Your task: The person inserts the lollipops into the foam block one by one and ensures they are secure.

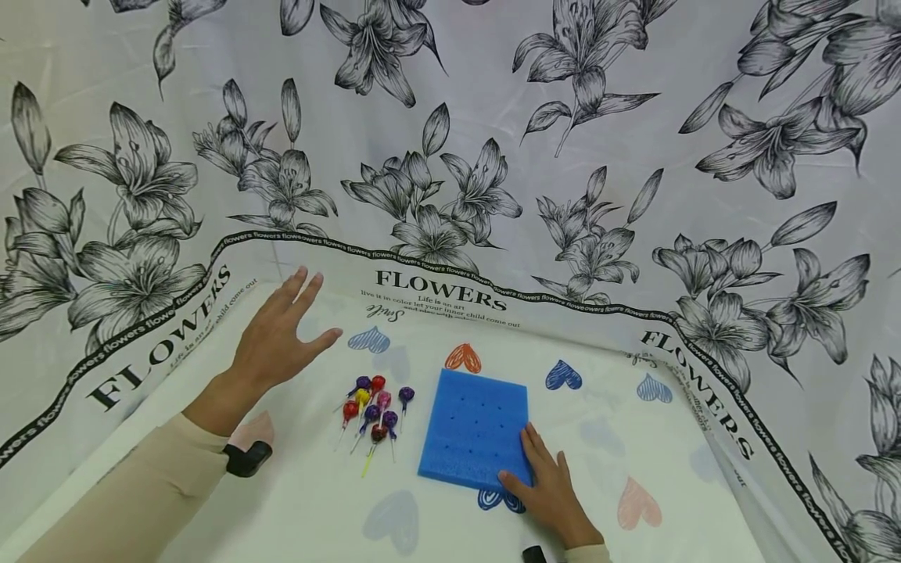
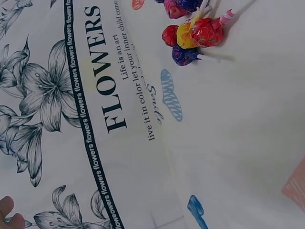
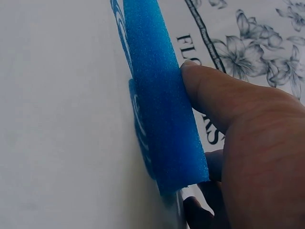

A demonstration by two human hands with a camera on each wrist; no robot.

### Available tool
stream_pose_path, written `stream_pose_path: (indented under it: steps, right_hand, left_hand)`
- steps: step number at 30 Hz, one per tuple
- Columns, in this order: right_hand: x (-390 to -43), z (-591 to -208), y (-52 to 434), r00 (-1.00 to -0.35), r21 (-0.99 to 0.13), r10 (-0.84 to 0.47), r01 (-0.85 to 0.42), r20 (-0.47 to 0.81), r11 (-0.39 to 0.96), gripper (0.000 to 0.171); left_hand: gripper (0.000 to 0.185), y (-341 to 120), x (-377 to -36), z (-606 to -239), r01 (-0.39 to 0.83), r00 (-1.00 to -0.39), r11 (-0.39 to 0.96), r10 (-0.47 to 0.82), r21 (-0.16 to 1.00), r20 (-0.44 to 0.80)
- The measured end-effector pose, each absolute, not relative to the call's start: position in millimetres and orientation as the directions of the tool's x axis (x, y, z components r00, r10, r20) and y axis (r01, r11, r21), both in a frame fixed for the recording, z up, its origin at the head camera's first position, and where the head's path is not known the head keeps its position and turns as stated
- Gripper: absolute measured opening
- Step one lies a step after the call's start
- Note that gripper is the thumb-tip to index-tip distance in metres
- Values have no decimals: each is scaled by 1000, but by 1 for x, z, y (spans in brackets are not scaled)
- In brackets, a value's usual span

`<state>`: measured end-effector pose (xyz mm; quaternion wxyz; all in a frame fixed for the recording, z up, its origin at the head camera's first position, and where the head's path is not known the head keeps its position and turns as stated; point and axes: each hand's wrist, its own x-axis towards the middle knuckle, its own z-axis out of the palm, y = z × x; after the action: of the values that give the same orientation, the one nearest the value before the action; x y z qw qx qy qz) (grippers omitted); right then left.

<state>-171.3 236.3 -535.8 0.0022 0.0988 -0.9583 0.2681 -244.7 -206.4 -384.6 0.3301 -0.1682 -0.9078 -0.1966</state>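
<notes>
There, right hand (image 1: 549, 489) on foam block (image 1: 473, 426)

Lollipops (image 1: 371, 409) lie just left of the foam block (image 1: 475, 426).
</notes>
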Motion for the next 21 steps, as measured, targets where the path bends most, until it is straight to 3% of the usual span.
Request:
stream_pose_path:
  steps: [4, 8, 21]
  right_hand:
    - [-171, -535, 236, -981, -512, -186, -184, 47, 839, 89]
    - [-171, -535, 235, -982, -518, -183, -175, 35, 838, 90]
    - [-172, -539, 236, -983, -511, -180, -170, 31, 842, 90]
  left_hand:
    - [85, -202, -249, -392, 476, -691, 837, 166, 270, 703]
    - [78, -198, -253, -401, 505, -694, 801, 155, 321, 703]
    - [62, -179, -257, -431, 453, -815, 725, 102, 519, 570]
